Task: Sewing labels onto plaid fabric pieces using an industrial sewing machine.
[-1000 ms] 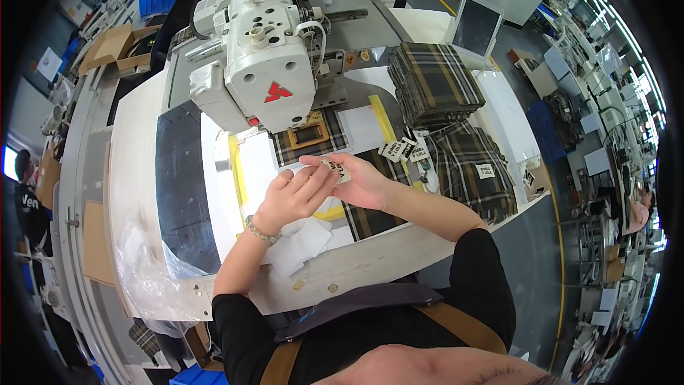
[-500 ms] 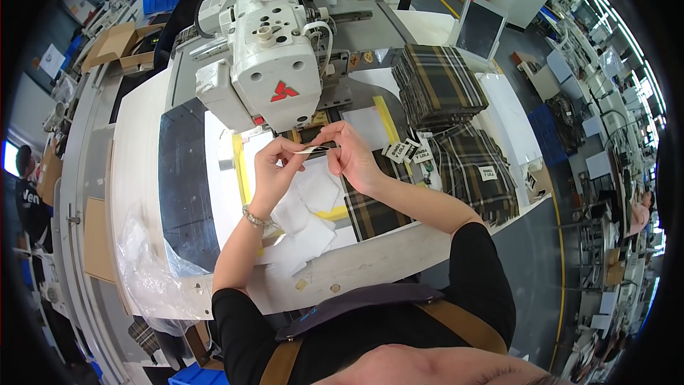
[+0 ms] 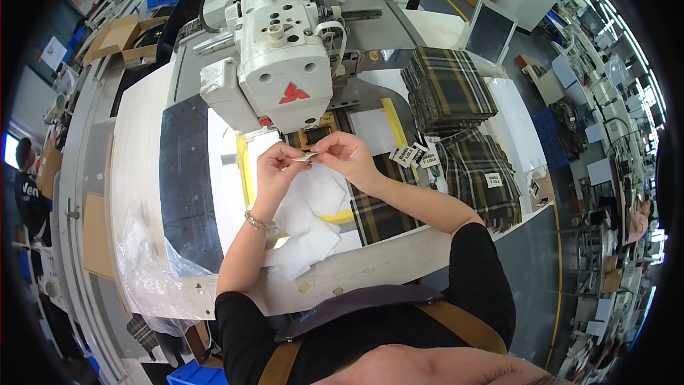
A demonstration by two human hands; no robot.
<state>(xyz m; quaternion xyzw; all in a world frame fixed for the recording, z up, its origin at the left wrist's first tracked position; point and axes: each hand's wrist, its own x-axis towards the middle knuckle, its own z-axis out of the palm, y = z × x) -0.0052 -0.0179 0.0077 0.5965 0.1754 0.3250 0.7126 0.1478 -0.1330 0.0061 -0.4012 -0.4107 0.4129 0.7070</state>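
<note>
Between the fingertips of both my hands is a small whitish label (image 3: 306, 157), folded or seen nearly edge-on. My left hand (image 3: 276, 170) pinches one end; my right hand (image 3: 350, 161) pinches the other, its fingers bent together. They hover just in front of the head of a white industrial sewing machine (image 3: 285, 64). Below lie loose white backing sheets (image 3: 308, 232) and a dark plaid fabric piece (image 3: 385, 215) inside a yellow-edged frame (image 3: 249, 171). To the right of my right hand, several cream printed labels (image 3: 406, 155) are scattered.
A tall stack of folded plaid fabric (image 3: 452, 89) stands right of the machine, with a lower plaid pile (image 3: 474, 178) nearer me, one label on top. A screen (image 3: 490, 31) is behind. Clear plastic wrap (image 3: 146, 264) lies at the table's left front edge.
My right fingers have drawn down from a raised position and closed on the label. The label now looks narrower and more edge-on between both hands. The view has shifted slightly.
</note>
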